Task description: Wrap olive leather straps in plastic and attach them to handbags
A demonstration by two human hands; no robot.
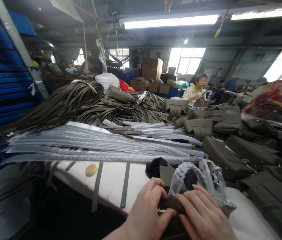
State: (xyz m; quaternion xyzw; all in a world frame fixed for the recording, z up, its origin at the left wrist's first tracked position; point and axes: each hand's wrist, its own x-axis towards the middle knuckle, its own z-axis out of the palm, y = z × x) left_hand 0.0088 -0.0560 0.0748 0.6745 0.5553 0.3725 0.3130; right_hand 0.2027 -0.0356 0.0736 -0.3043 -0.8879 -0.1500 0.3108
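At the table's near edge, my left hand (147, 208) grips a dark olive-grey handbag (173, 204), with thumb and fingers closed on its upper edge. A short gold-coloured metal part shows by my left thumb. My right hand (202, 211) is closed over the bag's other side, fingers bent across its edge. Between and beyond the hands rises a handle loop wrapped in clear plastic (177, 175). Just behind it lie a black bundle (155, 167) and a clear plastic item (213, 178). The lower part of the bag is hidden by my hands and the frame edge.
Plastic-sleeved straps (93, 145) lie across the table, with coiled olive straps (76, 100) behind. Finished-looking bags (227, 156) crowd the right. A round yellow disc (91, 170) and loose strips (125, 185) sit at left. Blue stacked trays (6, 100) stand far left; several people work beyond.
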